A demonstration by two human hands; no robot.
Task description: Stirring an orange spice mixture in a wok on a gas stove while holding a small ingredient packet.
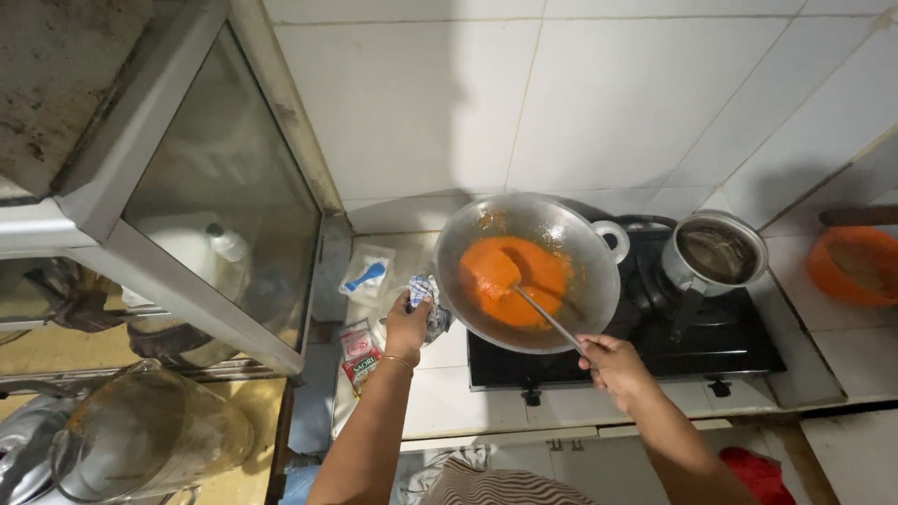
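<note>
a: head view. where's the wok [561, 245]?

b: on the left burner of the black stove [711, 341], tipped a little, with orange sauce [510, 279] pooled in it.

a: and the left hand [408, 323]?

b: just left of the wok, fingers closed round a patterned cloth [432, 309] at the wok's left rim.

a: right hand [610, 360]?

b: in front of the wok, closed on the thin handle of a spatula [533, 304] whose blade sits in the sauce.

a: what else is near the wok?

b: a small pot [716, 252] to its right on the other burner, an orange bowl [856, 266] further right, packets [358, 355] to its left and a glass cabinet [215, 196] far left.
</note>
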